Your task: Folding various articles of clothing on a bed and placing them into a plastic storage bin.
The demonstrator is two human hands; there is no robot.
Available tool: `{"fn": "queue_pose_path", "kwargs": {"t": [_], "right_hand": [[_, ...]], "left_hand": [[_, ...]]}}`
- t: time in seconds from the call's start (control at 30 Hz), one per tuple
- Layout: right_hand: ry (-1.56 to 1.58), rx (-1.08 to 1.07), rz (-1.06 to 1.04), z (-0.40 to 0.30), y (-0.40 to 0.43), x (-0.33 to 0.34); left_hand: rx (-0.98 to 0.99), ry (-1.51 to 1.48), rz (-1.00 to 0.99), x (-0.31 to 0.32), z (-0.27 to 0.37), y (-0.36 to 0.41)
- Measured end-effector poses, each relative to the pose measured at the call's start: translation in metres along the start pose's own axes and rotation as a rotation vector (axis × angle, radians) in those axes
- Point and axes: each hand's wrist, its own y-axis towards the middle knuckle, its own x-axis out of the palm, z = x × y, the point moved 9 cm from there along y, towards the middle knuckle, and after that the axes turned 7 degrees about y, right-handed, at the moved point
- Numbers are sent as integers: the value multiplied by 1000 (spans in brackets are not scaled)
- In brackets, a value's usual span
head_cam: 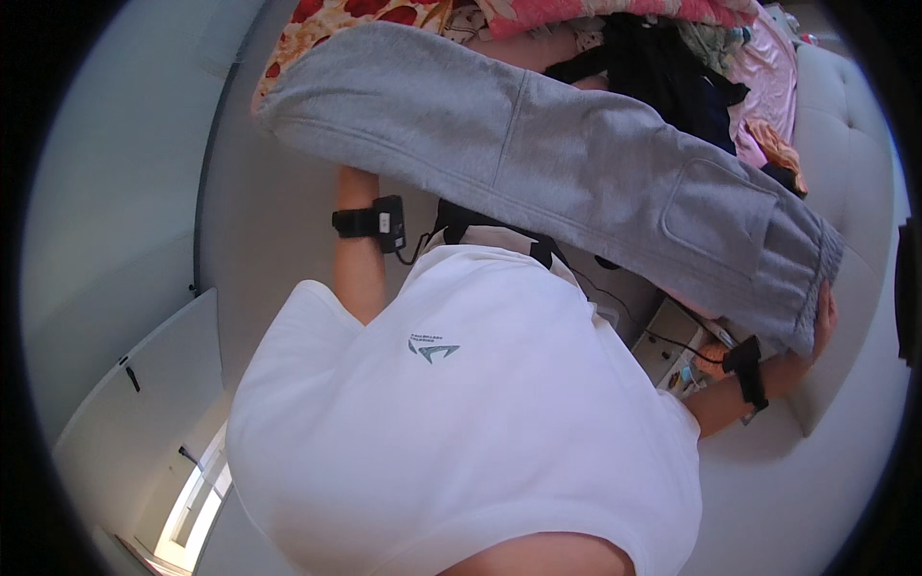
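Observation:
Grey sweatpants (576, 151) stretch across the view before me, folded lengthwise. Their gathered elastic end (821, 266) and a patch pocket (720, 209) are at the right. My right hand (826, 320) grips the elastic end, fingers showing along its outer edge. At the left, my forearm (358, 273) reaches up behind the broad end of the sweatpants. The cloth hides my left hand, so its grip cannot be seen. Black straps with small devices are around both wrists, including a boxy device (390, 224) on the left one.
Beyond the sweatpants is a bed with pink bedding (767, 68), a patterned blanket (302, 43) and a black garment (659, 72). A tufted headboard (839, 144) stands at the right. Below it is a small cabinet (666, 335) holding small items. Dark cables hang near both wrists. A white door (158, 374) is at the left.

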Motion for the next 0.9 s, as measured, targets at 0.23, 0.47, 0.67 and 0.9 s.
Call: {"fn": "queue_pose_path", "kwargs": {"t": [0.23, 0.47, 0.67, 0.9], "right_hand": [[-157, -100, -76, 9, 43, 74], [-325, -392, -117, -47, 20, 141], [-523, -296, -178, -72, -4, 251], [-551, -719, -249, -158, -117, 426]], "left_hand": [[8, -92, 163, -16, 17, 21], [88, -229, 200, -22, 40, 38], [286, -427, 126, -16, 103, 75], [473, -680, -46, 7, 184, 71]]}}
